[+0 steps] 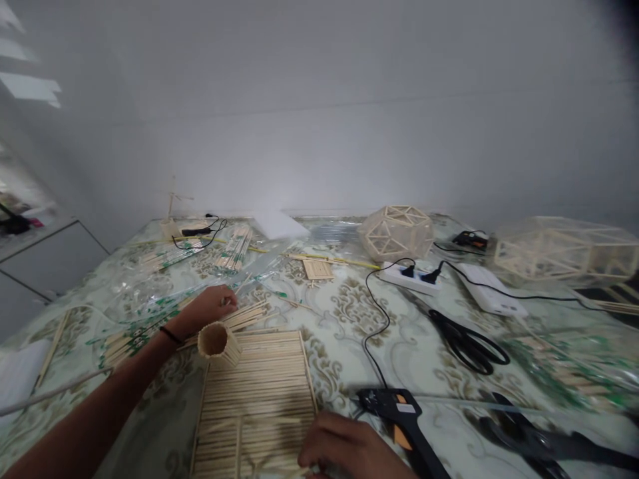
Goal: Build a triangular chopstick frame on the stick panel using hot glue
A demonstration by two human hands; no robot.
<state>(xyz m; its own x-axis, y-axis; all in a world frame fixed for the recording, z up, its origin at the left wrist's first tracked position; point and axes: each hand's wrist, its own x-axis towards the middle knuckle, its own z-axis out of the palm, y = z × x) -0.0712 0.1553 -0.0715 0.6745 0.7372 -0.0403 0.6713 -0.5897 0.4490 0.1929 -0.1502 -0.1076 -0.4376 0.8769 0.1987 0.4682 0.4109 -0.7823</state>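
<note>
My left hand (217,304) is closed above the loose wooden sticks (249,314); a thin stick shows beside its fingers, but I cannot tell whether it is held. Just below that wrist, a small round cup made of sticks (218,344) stands on a flat panel of sticks laid side by side (264,372). At the panel's lower right, my right hand (349,447) has its fingers curled down. What they grip is hidden. A thin stick frame (238,439) rises over the panel's near part. Right of it lies a black glue gun (399,412) with its cord.
Black scissors (464,339) and black pliers (539,439) lie at right. Behind them are a white power strip (412,278), a white box (492,290) and a faceted stick model (399,233). Bagged sticks (574,369) sit far right; a small stick panel (318,269) lies mid-table.
</note>
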